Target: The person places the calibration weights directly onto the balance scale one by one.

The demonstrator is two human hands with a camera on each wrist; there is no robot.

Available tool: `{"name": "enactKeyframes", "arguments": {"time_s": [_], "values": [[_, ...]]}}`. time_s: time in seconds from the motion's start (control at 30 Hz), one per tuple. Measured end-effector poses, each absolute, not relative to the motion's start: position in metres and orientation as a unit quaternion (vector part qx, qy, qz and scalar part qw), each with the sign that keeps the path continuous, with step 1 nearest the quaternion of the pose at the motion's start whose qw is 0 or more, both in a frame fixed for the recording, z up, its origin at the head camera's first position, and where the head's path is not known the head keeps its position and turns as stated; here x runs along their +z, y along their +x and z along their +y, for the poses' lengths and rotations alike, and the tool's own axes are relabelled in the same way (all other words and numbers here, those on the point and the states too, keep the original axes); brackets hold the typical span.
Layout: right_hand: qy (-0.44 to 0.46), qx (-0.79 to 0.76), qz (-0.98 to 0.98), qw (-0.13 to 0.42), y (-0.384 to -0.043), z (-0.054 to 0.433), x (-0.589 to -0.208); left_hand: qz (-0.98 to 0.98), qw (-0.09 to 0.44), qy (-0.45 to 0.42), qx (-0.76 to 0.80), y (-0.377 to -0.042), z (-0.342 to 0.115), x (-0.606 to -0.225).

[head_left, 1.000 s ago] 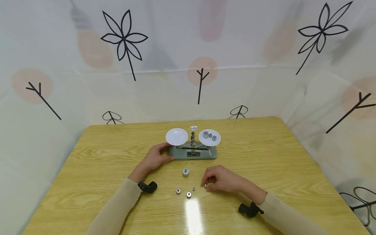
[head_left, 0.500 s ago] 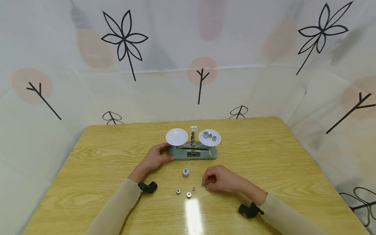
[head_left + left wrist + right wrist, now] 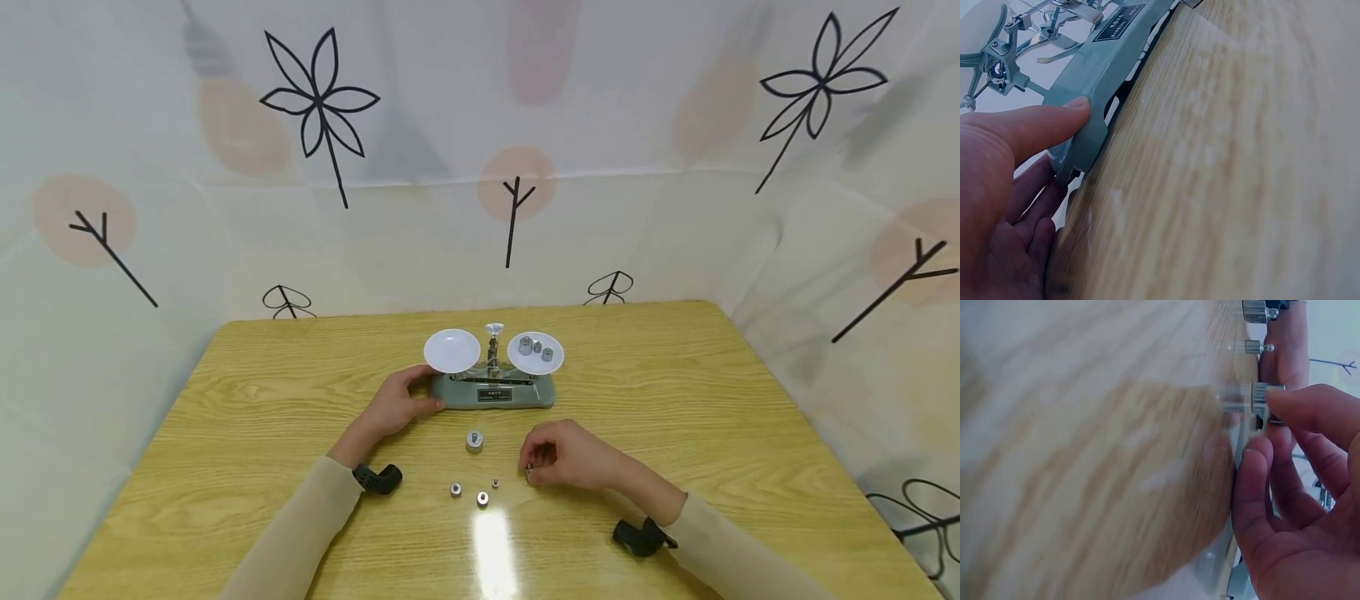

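A grey-green balance scale (image 3: 495, 395) with two white pans stands at the middle of the table. My left hand (image 3: 395, 403) grips the left end of its base, the thumb on the front and the fingers behind, as the left wrist view shows. My right hand (image 3: 570, 455) pinches a small metal weight (image 3: 1259, 394) between thumb and fingers, low over the table in front of the scale. Several other weights lie on the table: a large one (image 3: 474, 442), two smaller ones (image 3: 456, 490) (image 3: 482, 498) and a tiny one (image 3: 495, 483).
On the scale's right pan (image 3: 536, 366) sit three weights (image 3: 526, 346). The left pan (image 3: 452, 351) holds nothing. Behind the wooden table (image 3: 300, 358) hangs a white cloth (image 3: 420, 233) printed with plants. A bright light reflection lies near the table's front.
My right hand has edged slightly to the right with the small weight, which now stands a little higher between the fingertips. The left hand and the scale have stayed put.
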State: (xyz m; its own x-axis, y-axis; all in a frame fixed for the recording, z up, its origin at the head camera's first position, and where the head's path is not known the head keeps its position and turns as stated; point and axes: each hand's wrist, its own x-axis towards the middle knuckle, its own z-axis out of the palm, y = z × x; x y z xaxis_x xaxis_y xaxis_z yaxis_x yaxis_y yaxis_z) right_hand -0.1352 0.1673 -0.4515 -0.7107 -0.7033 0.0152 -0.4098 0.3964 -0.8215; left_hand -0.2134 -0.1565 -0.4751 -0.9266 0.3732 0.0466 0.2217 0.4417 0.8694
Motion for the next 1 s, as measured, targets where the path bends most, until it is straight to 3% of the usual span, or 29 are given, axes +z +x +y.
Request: {"name": "enactKeyframes", "arguments": {"time_s": [1.0], "values": [[-0.324,-0.440,0.830,0.109,-0.146,0.192,-0.428,0.842,0.073,0.187,0.500,-0.216,-0.158,-0.478]]}}
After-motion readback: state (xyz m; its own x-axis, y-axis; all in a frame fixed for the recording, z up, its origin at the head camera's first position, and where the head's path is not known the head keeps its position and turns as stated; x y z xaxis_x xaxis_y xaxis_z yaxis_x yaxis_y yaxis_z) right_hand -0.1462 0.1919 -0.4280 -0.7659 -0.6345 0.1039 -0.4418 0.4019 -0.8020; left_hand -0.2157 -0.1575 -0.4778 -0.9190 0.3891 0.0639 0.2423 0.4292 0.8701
